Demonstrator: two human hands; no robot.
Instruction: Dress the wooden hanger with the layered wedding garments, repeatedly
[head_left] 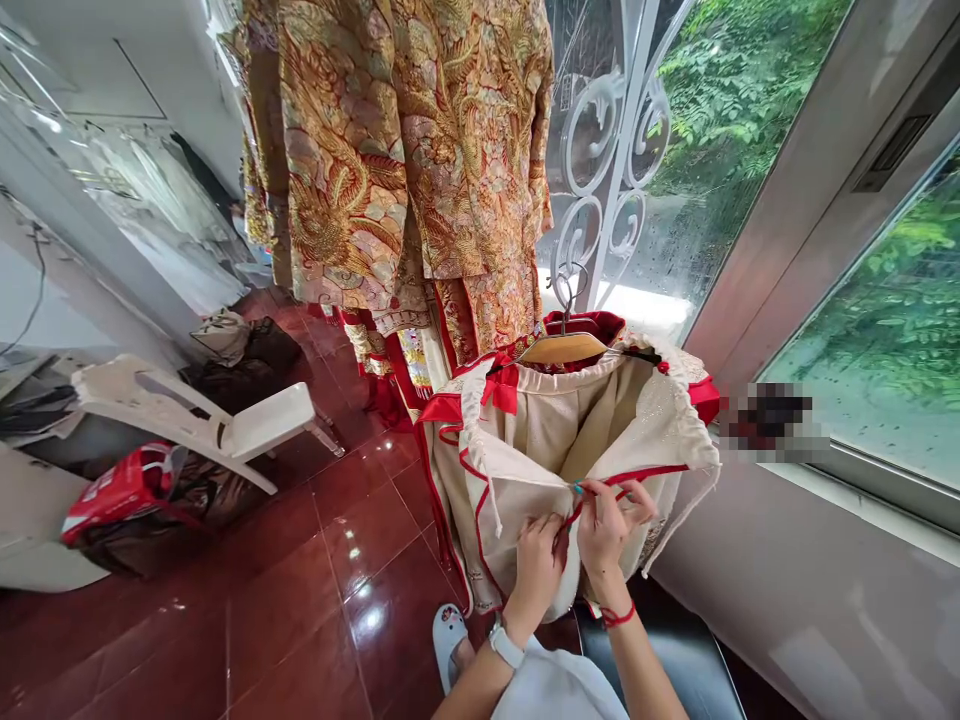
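A cream skirt (510, 500) with red trim and a gathered drawstring waistband hangs in front of me from a wooden hanger (566, 347). My left hand (538, 552) is closed on the cloth by the red-edged border. Just beside it, my right hand (602, 525) pinches the same border between thumb and finger, its other fingers curled. Something tiny and teal (577, 489) shows at the right fingertips; its kind cannot be made out. Loose white cords (679, 520) dangle from the waistband's ends.
Gold-embroidered garments (465, 150) hang behind the skirt. A white plastic chair (270, 425) and a red bag (124, 490) are at left. White scrollwork (622, 150) and a window (735, 130) stand at right. Below my right arm is a black seat (667, 655).
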